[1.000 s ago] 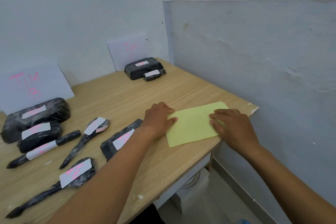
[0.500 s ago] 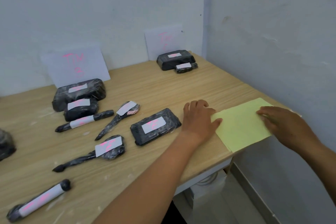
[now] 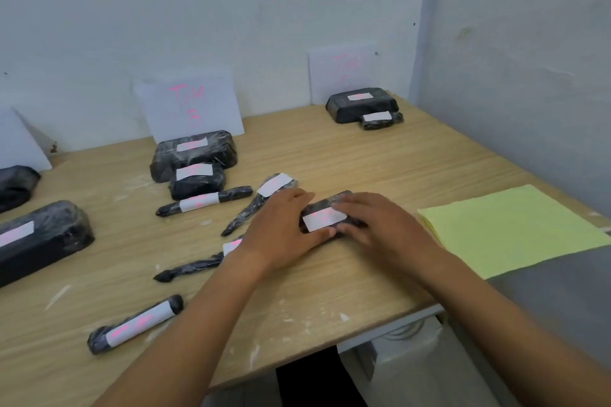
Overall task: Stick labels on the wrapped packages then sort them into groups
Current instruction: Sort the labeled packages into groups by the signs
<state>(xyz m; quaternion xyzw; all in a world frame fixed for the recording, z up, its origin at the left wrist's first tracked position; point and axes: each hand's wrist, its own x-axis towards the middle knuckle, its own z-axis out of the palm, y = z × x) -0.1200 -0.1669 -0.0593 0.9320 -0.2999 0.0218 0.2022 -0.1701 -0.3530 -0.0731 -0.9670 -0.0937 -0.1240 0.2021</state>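
We are counting ten black wrapped packages, three paper signs against the wall (image 3: 231, 10) and one yellow sheet (image 3: 509, 228). We are closing our left hand (image 3: 281, 228) and right hand (image 3: 383, 228) around one labelled package (image 3: 325, 213), lying between them on the wooden table (image 3: 330, 291) in a corner.

Wooden table (image 3: 347, 155) runs up into the corner of the white wall (image 3: 198, 10). Yellow-green cloth (image 3: 509, 228) lies flat at the table's right edge, overhanging it. White flecks dot the tabletop.
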